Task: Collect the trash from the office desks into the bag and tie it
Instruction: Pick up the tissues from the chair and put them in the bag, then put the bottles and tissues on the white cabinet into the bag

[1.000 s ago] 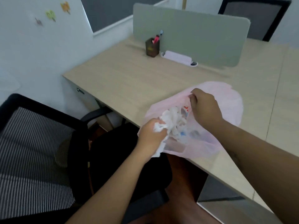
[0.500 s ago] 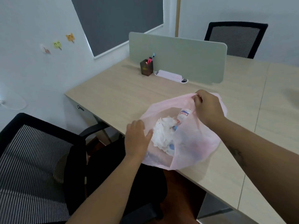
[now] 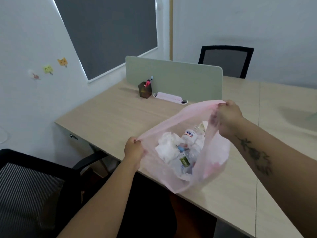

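A thin pink plastic bag rests on the near edge of the light wooden desk, its mouth stretched wide. My left hand pinches the rim at the near left. My right hand grips the rim at the far right, held higher. Inside lie crumpled white tissues, a clear plastic bottle with a white label and another small bottle with a green label.
A brown pen holder and a pink-and-white tray stand against the green desk divider. A black mesh chair is at my left, another chair beyond the desk. White wall with stickers at left.
My left hand let the tissues drop into the bag, then took hold of the rim. Both hands have pulled the bag's mouth apart and lifted it.
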